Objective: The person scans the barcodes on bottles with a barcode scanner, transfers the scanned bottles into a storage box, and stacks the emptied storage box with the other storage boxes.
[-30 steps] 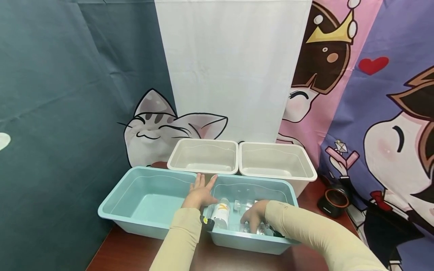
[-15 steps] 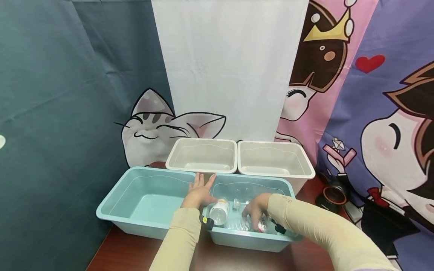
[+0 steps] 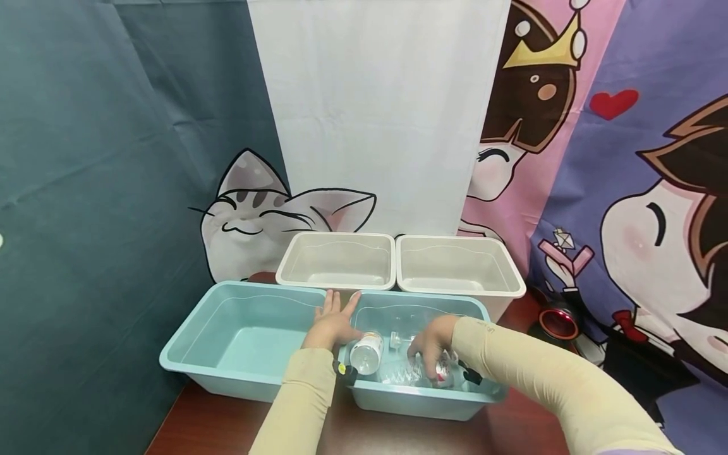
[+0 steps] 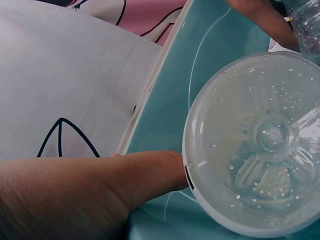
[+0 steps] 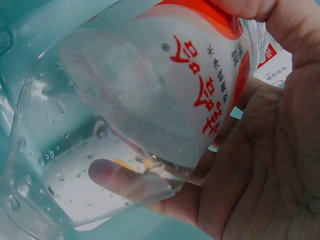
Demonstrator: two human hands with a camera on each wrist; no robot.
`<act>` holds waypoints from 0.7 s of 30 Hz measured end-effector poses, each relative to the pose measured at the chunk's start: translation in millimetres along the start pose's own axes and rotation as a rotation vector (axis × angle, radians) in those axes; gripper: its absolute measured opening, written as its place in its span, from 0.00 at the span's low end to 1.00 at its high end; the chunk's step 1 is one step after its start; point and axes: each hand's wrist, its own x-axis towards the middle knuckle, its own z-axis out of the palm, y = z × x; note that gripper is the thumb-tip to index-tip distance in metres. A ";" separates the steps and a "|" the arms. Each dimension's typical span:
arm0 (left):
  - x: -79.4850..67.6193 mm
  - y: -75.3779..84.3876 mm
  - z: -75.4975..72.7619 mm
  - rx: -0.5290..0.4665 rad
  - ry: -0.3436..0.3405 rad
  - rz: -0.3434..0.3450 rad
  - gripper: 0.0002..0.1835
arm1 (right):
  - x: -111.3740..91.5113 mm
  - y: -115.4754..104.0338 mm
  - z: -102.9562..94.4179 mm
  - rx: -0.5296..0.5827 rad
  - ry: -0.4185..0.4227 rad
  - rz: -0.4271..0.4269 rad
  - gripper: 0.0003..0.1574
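Observation:
My left hand (image 3: pixel 332 328) lies with fingers spread over the adjoining rims of two light-blue bins. A finger of it (image 4: pixel 155 172) touches a clear plastic bottle (image 3: pixel 366 355), whose round base (image 4: pixel 250 140) faces up toward the wrist camera. Inside the right blue bin (image 3: pixel 398 399), my right hand (image 3: pixel 435 341) grips another clear plastic bottle (image 5: pixel 150 90) with a white and red label. Droplets cling inside its wall, and one fingertip shows through the plastic. More clear bottles (image 3: pixel 400 373) lie in that bin, partly hidden by the right hand.
The left blue bin (image 3: pixel 199 370) stands beside the right one on a brown table (image 3: pixel 216 423). Behind them are two cream bins (image 3: pixel 335 284), (image 3: pixel 461 292). A round black device (image 3: pixel 557 322) with a red glow stands at the right, before a printed curtain.
The bottle by my left hand has tipped, so its base now shows instead of its label. My right hand has shifted slightly and curls round the red-labelled bottle. The head view has drifted slightly.

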 end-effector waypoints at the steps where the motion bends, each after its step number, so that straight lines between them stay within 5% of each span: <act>1: -0.1 0.1 -0.2 -0.002 -0.002 0.000 0.55 | -1.6 -0.4 -1.0 0.000 0.003 0.002 0.48; 21: -3.7 3.3 -3.5 -0.032 0.001 0.011 0.54 | -21.6 -2.4 -12.8 -0.016 0.010 0.012 0.47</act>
